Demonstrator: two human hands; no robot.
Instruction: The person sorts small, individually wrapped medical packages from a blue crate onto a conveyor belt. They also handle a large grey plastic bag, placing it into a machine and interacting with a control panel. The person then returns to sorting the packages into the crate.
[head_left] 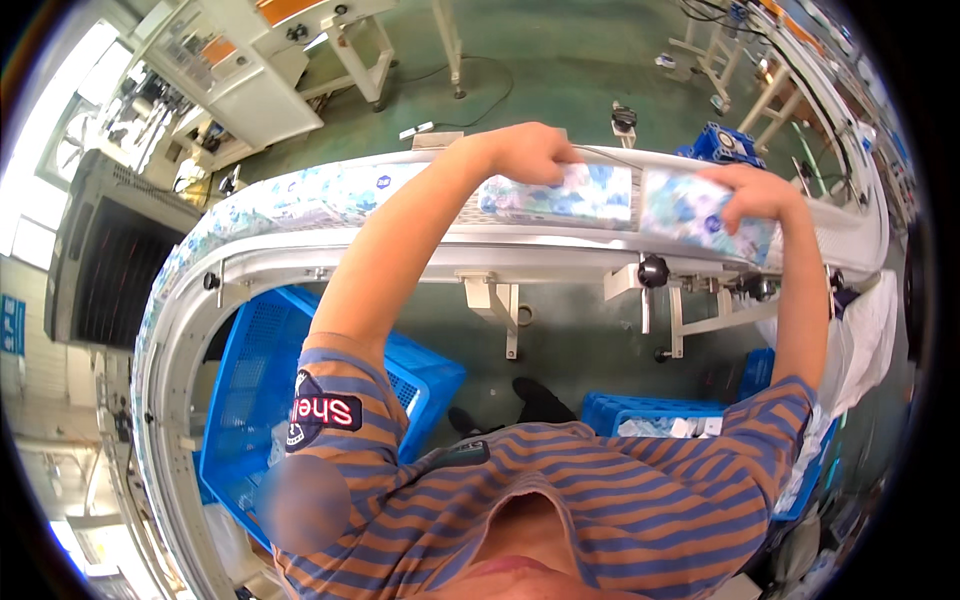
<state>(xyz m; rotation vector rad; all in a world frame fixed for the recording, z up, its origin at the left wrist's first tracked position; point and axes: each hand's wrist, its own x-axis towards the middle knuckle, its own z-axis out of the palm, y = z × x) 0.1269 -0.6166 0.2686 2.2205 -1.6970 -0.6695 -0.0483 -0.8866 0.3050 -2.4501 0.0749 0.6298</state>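
Note:
Two soft-looking packs with a blue, white and green floral print lie end to end on the curved conveyor (460,238). Over the far left end of the first floral pack (600,195) my left hand (535,153) is closed, its fingers curled down onto the wrapping. My right hand (760,195) grips the right end of the second floral pack (685,210), thumb and fingers bent round it. That pack is slightly tilted and smeared by motion. A narrow gap parts the two packs. More floral packs (320,195) line the conveyor to the left, following its bend.
Below the conveyor stand a large blue crate (240,400) at left and another blue crate (600,410) with white items. Black knobs (653,271) stick out from the near rail. A blue motor-like unit (728,143) sits beyond the far rail. A dark panel (120,265) stands at left.

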